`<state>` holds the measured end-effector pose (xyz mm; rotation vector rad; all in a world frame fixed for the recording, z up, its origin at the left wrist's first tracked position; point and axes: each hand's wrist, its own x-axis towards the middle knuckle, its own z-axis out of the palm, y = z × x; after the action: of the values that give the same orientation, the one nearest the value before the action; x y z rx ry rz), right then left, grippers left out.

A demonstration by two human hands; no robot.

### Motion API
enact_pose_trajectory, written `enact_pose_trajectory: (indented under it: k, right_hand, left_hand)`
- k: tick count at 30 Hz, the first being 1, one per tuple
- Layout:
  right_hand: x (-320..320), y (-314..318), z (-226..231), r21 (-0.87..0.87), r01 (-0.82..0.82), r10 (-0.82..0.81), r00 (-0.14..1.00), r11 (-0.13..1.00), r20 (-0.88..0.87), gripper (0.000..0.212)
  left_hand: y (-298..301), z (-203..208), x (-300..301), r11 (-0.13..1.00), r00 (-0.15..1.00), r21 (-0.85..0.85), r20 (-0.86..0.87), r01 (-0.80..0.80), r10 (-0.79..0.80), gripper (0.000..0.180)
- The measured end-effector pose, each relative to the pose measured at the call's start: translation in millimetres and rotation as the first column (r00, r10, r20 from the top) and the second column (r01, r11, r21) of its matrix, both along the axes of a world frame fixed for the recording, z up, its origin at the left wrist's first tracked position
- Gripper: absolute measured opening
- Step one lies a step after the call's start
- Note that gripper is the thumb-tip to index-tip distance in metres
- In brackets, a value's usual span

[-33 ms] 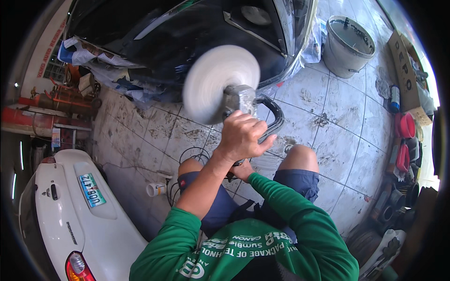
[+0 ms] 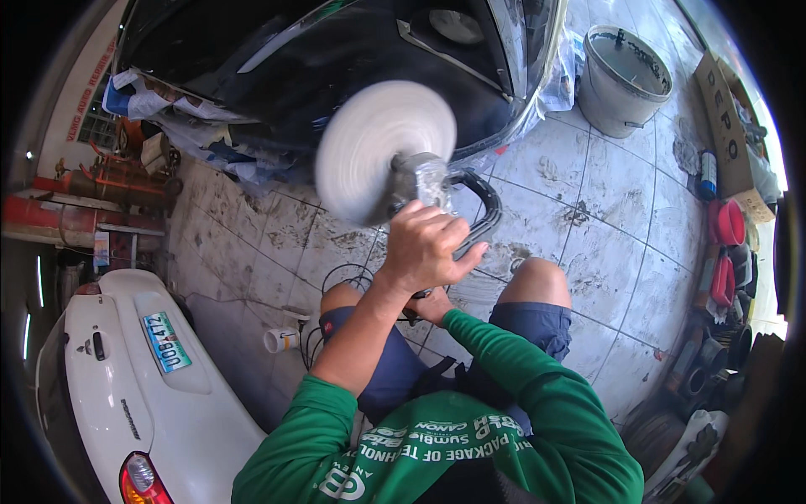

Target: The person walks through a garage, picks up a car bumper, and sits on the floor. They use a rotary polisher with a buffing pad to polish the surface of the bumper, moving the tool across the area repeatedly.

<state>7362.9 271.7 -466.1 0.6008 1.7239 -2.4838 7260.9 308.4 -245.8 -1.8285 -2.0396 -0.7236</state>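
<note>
A power polisher [image 2: 422, 181] with a large white round pad [image 2: 382, 143] is held out in front of me. The pad's surface is smeared as in spinning, and it overlaps the dark, glossy car panel [image 2: 311, 92]; whether it touches cannot be told. My left hand [image 2: 428, 244] wraps over the polisher's body, behind its metal head. A black loop handle [image 2: 489, 206] sticks out to the right, apart from my fingers. Closer to my body, my right hand [image 2: 431, 304] is closed round the polisher's rear end, mostly hidden behind the left wrist.
Masking paper and plastic [image 2: 189, 109] edge the dark car. A grey bucket [image 2: 625, 92] stands at the far right on smeared floor tiles [image 2: 613, 218]. A black cable [image 2: 312, 344] and a white cup [image 2: 280, 340] lie by my left knee. Behind them is a white car [image 2: 168, 403].
The polisher and my left hand have shifted slightly to the left. My right hand stays almost in place.
</note>
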Motion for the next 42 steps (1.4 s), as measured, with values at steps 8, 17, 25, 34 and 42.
enact_pose_trajectory:
  k: [8, 17, 25, 34, 42]
  right_hand:
    - [-29, -7, -44, 0.286, -0.095, 0.15, 0.973, 0.953, -0.176, 0.038]
    - [8, 9, -2, 0.02, -0.092, 0.093, 0.994, 0.996, -0.063, 0.039]
    - [-1, 29, 2, 0.096, 0.005, 0.005, 0.995, 0.995, -0.102, 0.038]
    - [-11, 45, 13, 0.165, -0.043, 0.067, 0.987, 0.985, -0.147, 0.03]
    - [14, 40, 2, -0.095, 0.102, -0.109, 0.991, 0.99, -0.08, 0.023]
  left_hand:
    - [-29, 28, -11, 0.993, 0.99, 0.024, -0.084, -0.111, 0.113, 0.037]
    - [32, -20, 8, 0.988, 1.0, -0.152, 0.025, -0.004, 0.008, 0.036]
    - [25, 19, 3, 0.999, 0.999, -0.023, -0.011, -0.04, 0.04, 0.035]
    - [11, 46, -8, 0.987, 0.986, 0.104, -0.101, -0.125, 0.135, 0.037]
    - [76, 8, 7, 0.999, 1.0, -0.048, 0.011, 0.017, -0.017, 0.034]
